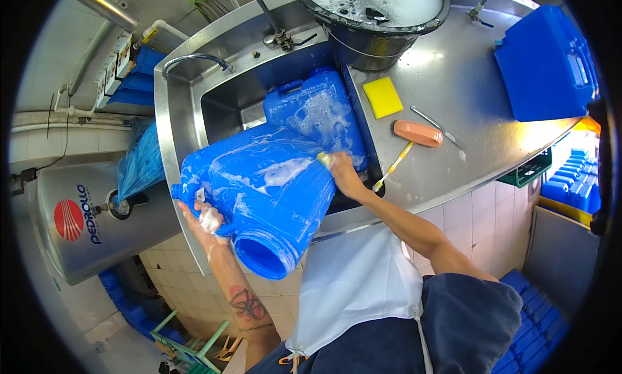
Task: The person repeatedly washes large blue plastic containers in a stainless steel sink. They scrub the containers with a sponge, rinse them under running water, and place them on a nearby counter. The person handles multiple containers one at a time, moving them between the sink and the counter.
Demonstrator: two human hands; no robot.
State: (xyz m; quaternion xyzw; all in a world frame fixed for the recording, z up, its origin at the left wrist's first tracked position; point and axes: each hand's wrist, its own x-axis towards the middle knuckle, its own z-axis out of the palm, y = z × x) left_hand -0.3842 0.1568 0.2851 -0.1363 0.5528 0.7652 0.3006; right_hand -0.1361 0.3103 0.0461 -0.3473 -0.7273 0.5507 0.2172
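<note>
A large blue plastic water jug [259, 173], streaked with soap suds, lies tilted across the front of the sink, its wide round mouth facing me. My left hand [207, 220] is closed round the handle at the jug's left, with foam on the fingers. Pressed against the jug's upper right side is a small yellow sponge [324, 159], held in the closed fingers of my right hand [346, 174]; most of the sponge is hidden. Behind, a second soapy blue jug [317, 105] lies inside the steel sink [223, 111].
On the steel counter [447, 69] are a yellow cloth [383, 97], an orange-backed brush [418, 133], a yellow toothbrush [396, 165] and a thin metal tool [435, 125]. A black bucket of suds [372, 37] stands behind; another blue jug [544, 66] is at right. A curved faucet [194, 58] overhangs the sink.
</note>
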